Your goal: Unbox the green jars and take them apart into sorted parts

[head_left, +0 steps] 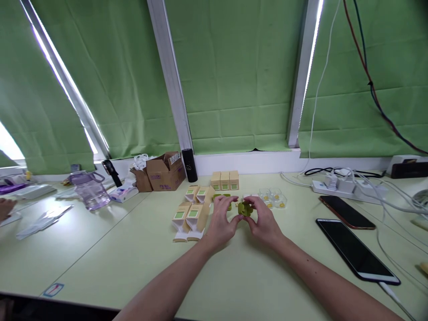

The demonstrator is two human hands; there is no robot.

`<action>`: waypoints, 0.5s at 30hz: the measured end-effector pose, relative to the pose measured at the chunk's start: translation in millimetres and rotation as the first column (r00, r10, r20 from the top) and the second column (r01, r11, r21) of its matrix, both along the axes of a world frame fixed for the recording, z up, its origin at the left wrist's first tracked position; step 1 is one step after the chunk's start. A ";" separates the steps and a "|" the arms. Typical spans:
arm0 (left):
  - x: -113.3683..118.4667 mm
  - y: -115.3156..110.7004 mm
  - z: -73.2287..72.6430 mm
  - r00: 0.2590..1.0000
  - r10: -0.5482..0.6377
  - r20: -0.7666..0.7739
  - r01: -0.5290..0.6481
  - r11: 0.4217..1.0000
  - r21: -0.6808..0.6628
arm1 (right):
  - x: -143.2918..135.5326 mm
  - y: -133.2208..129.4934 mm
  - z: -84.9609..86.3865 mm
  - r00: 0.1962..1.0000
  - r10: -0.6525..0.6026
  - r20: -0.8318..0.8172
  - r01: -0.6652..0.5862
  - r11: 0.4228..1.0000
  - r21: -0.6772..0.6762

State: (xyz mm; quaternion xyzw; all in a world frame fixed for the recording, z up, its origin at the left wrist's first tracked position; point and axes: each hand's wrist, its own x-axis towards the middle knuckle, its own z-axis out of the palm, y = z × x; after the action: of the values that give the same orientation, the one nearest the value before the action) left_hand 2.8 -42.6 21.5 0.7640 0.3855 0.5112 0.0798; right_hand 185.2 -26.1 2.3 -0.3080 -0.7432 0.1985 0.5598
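Over the middle of the table, my right hand (pixel 265 223) pinches a small olive-green lobed piece (pixel 245 208) between thumb and fingers. My left hand (pixel 221 220) curls in from the other side, its thumb tip against the piece's lower left edge. What the piece is, I cannot make out. More green pieces (pixel 220 196) lie partly hidden behind my left fingers. Clear plastic cups with yellow bits inside (pixel 276 198) sit just beyond my right hand. Open tan paper boxes with green labels (pixel 192 211) lie to the left of my left hand.
Closed tan boxes (pixel 225 180) stand in a row at the back. Left of them are a black cylinder (pixel 189 165), a cardboard box (pixel 165 171) and a purple-tinted jug (pixel 90 189). On the right lie two phones (pixel 357 249), a power strip (pixel 347 189) and cables. Another person's hand (pixel 6 208) shows far left.
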 end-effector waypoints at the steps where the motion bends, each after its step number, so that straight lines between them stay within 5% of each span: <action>1: -0.2 0.7 -0.7 1.000 -0.019 -0.003 0.019 1.000 -0.004 | 0.2 -0.4 -0.4 0.999 0.001 0.036 -0.002 0.999 0.043; 7: -2.9 5.1 -5.7 0.997 -0.083 -0.003 0.083 0.995 -0.054 | 2.7 -0.1 -2.5 0.976 -0.087 0.201 0.040 0.973 0.229; 15: -2.5 6.7 -1.6 0.996 -0.076 0.035 0.078 0.995 -0.063 | 3.0 0.4 -3.6 0.967 -0.112 0.231 0.040 0.954 0.296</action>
State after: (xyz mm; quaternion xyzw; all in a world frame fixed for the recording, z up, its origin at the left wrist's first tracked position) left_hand 0.2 -35.9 19.9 0.7670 0.3706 0.5074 0.1303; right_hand 188.2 -25.7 -1.3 -0.2735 -0.8151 0.0262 0.5101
